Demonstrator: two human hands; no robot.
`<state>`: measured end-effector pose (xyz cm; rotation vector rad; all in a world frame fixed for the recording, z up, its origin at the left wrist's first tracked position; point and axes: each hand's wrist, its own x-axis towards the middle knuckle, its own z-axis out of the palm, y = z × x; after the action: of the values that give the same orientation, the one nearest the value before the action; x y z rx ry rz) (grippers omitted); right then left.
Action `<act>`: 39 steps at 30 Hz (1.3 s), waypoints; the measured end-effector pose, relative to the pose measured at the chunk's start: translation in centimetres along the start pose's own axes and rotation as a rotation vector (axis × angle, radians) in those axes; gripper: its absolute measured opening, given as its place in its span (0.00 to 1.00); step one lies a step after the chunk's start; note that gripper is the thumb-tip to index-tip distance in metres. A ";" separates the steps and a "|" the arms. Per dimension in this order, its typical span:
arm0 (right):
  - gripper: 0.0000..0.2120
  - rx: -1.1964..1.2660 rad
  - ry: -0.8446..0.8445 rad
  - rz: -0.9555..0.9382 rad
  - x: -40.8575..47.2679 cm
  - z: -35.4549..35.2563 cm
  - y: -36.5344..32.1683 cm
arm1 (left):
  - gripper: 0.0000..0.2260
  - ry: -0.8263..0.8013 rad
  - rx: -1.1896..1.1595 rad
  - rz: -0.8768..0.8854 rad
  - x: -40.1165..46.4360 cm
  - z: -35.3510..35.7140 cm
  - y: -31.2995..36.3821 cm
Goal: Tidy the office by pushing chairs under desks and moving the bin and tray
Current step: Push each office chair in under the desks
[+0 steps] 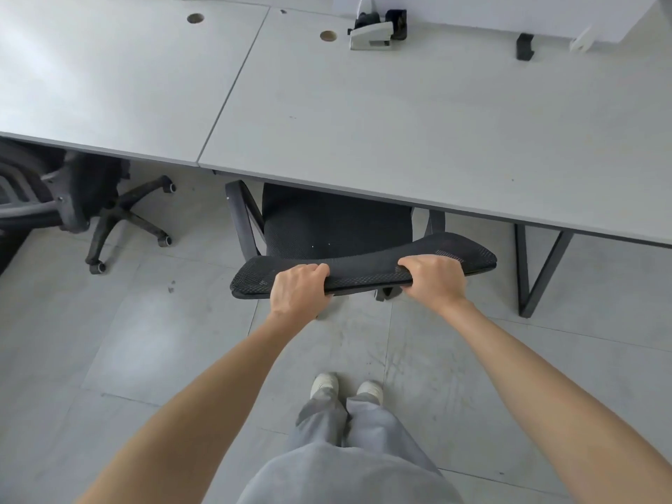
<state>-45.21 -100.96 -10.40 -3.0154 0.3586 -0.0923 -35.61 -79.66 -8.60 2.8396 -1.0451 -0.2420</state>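
Mesh, black and finely woven, covered the curved top of the chair back [363,271] that both hands gripped. Left hand [299,289] curled over it near the rounded left end; right hand [434,279] clamped it nearer the right end. Beyond the knuckles the padded seat [327,227] sat partly under the smooth grey desk [400,121] edge, with bare tiled floor [145,340] open around the person's feet.
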 end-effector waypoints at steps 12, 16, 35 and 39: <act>0.15 0.394 0.040 -0.064 -3.9 -2.0 -1.4 | 0.13 0.013 -0.348 0.154 -2.6 -1.8 0.1; 0.19 0.771 0.059 0.271 -10.1 -3.6 -2.6 | 0.13 0.046 -0.759 0.082 -6.0 -3.2 2.3; 0.14 1.047 0.650 1.832 -37.1 1.4 -3.6 | 0.10 -1.032 -0.773 0.661 -1.9 6.0 31.9; 0.14 1.117 0.627 1.814 -40.5 1.7 4.6 | 0.11 -1.041 -0.691 0.751 -1.5 8.3 40.9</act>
<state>-85.43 -95.64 -14.50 -0.7948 1.9107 -0.6873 -64.22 -110.10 -10.32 1.4669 -1.6148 -1.6615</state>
